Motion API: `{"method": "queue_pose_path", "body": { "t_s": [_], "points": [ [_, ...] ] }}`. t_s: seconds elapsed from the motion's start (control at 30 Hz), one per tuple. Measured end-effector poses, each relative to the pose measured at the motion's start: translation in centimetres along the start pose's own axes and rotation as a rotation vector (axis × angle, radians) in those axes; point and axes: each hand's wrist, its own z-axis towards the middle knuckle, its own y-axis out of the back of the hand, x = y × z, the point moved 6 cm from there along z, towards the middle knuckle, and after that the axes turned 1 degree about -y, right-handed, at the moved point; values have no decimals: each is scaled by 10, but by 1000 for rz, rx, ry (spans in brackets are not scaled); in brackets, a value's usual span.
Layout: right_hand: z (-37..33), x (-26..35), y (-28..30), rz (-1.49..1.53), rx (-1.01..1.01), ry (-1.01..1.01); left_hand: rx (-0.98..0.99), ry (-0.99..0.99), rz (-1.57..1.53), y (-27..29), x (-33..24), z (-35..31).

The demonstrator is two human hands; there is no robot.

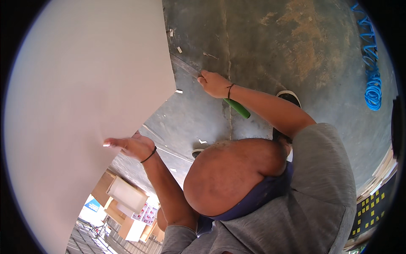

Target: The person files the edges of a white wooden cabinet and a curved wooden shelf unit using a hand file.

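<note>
A large white panel (89, 76) fills the left of the head view, its edge slanting toward me. My left hand (137, 148) grips its near edge, with a digit lying over the white face and other fingers partly hidden at the edge. My right hand (215, 84) is closed round a long flat metal tool, which looks like a file (186, 66), with a green handle (237, 109). The handle sticks out behind the wrist toward me. The far end of the metal reaches the panel's edge, where its tip is hidden.
Grey concrete floor (262, 55) bears white scraps and a dusty patch. A coiled blue hose (373, 91) lies at the far right. Furniture pieces and boxes (127, 194) stand at the lower left. My bent knee (237, 173) is between my arms.
</note>
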Motion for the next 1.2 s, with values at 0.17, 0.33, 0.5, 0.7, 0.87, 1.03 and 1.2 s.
{"method": "queue_pose_path", "body": {
  "t_s": [0.17, 0.33, 0.5, 0.7, 0.87, 1.03, 1.2],
  "points": [
    [19, 7, -25, -20, -51, 33, 52, -19, -2, -2, 1, 4],
    [20, 8, -20, -47, 1, 16, 47, -49, -23, -2, 1, 7],
    [-1, -3, -16, -25, -19, 56, 50, -47, -11, -5, -1, 3],
    [9, 9, -31, 1, -19, -41, 7, -36, -4, 1, 2, 6],
    [12, -1, -41, 1, -84, -11, -63, 2, 3, 2, 6, 5],
    [21, 4, -49, -38, -33, -13, -69, 10, -45, 1, 6, 1],
    [13, -5, -34, 12, -118, -9, -17, 18, -45, 4, 6, 0]
  ]
}}
